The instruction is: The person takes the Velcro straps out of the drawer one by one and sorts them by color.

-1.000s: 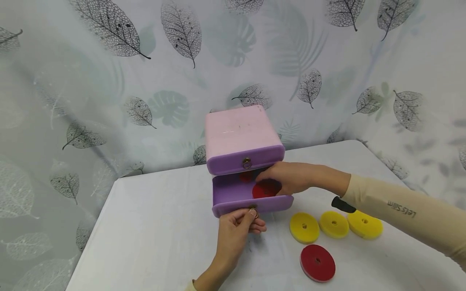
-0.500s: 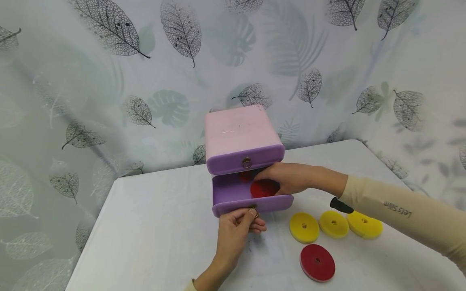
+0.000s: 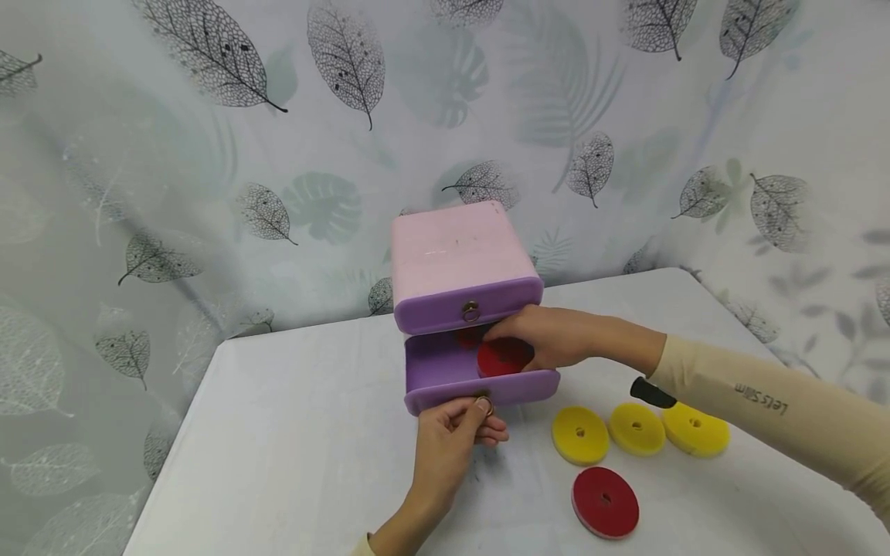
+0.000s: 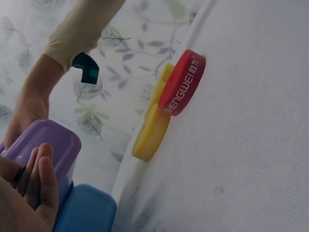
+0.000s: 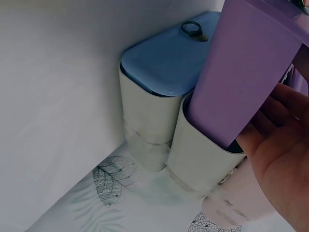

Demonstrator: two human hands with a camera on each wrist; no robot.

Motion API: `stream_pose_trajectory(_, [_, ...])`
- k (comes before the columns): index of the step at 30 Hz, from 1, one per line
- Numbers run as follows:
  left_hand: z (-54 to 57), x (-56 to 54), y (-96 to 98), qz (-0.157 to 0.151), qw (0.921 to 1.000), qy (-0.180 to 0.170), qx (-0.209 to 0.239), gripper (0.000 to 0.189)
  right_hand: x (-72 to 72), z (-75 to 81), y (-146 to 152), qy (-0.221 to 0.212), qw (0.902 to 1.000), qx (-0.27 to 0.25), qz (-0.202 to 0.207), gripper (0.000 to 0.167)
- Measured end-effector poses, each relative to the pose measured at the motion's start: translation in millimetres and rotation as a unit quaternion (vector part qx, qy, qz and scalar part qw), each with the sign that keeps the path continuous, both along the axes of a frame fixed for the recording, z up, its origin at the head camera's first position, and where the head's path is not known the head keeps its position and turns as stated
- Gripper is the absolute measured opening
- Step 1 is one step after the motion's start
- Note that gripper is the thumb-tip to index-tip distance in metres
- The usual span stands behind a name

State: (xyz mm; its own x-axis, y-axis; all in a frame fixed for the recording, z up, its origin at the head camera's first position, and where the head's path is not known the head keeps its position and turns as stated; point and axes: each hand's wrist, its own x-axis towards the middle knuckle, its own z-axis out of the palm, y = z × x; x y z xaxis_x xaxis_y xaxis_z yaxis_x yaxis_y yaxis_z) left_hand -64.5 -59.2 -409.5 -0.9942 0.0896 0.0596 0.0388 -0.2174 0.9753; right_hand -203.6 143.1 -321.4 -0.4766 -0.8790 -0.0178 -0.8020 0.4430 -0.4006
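Observation:
In the head view, the thumb and fingers of my left hand [image 3: 448, 448] pinch the small ring pull [image 3: 486, 403] of the purple middle drawer [image 3: 431, 398], which stands pulled out. My right hand [image 3: 549, 337] reaches over the drawer's right side and holds a red roll of tape [image 3: 504, 357] inside it. Some fingertips are hidden behind the roll and under the upper drawer. Another red piece [image 3: 470, 337] shows deeper in the drawer. From the right wrist, the purple drawer [image 5: 246, 72] hides most of the fingers of my right hand [image 5: 285, 154].
The pink cabinet [image 3: 455, 247] has a closed purple top drawer [image 3: 445, 310] and a blue bottom drawer [image 5: 164, 65]. On the white table [image 3: 292, 448], three yellow rolls [image 3: 580, 435] and another red roll [image 3: 606, 502] lie to the right. A leaf-patterned curtain [image 3: 334, 255] hangs behind.
The red roll in the drawer has shifted slightly left along with my right hand. My left hand and the drawer have stayed in place.

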Motion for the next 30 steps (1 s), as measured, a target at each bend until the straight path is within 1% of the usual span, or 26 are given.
stream_pose_trajectory(5, [-1.5, 0.9, -0.1, 0.0, 1.0, -0.003, 0.0, 0.025, 0.5, 1.8, 0.9, -0.02, 0.9998, 0.0, -0.003, 0.062])
stream_pose_trajectory(10, [-2.2, 1.2, 0.2, -0.002, 1.0, -0.007, 0.001, 0.026, 1.5, 3.2, 2.7, -0.022, 0.9997, -0.002, -0.002, 0.06])
stream_pose_trajectory(19, [-1.9, 1.5, 1.0, 0.0, 1.0, -0.006, 0.0, 0.024, 3.1, 12.2, 2.8, -0.009, 0.9999, 0.009, -0.003, 0.059])
stream_pose_trajectory(24, [-1.1, 2.4, 0.6, 0.001, 1.0, -0.004, -0.003, 0.024, 7.0, 16.0, 4.0, -0.004, 0.9999, 0.008, -0.009, 0.059])
stream_pose_trajectory(30, [-2.1, 4.9, 0.6, -0.001, 1.0, -0.008, -0.003, 0.024, 12.9, 19.3, 5.6, 0.003, 0.9996, 0.018, -0.02, 0.059])
